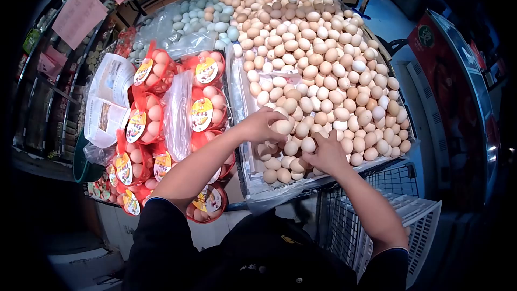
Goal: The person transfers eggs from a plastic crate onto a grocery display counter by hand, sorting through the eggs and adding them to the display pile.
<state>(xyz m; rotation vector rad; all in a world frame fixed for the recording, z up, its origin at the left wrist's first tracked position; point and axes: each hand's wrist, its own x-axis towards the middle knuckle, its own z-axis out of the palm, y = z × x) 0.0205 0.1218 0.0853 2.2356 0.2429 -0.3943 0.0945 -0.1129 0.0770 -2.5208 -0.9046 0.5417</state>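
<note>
Loose brown and cream eggs (344, 81) lie heaped on a broad display table in front of me. Over the near left part of the heap, my left hand (260, 125) curls its fingers round a pale egg (281, 126). A short way to the right, my right hand (328, 155) is closed against another light egg (308, 145), its thumb and fingers bent about it. Some of its fingers are hidden among the eggs. Just below both hands, more eggs (284, 175) rest near the table's front edge.
Red net bags of eggs (154, 113) with round labels stand to the left, with clear plastic bags (178, 116) between them. Bluish eggs (195, 21) lie behind. A white plastic crate (425, 237) and a wire basket (396, 180) are at the lower right.
</note>
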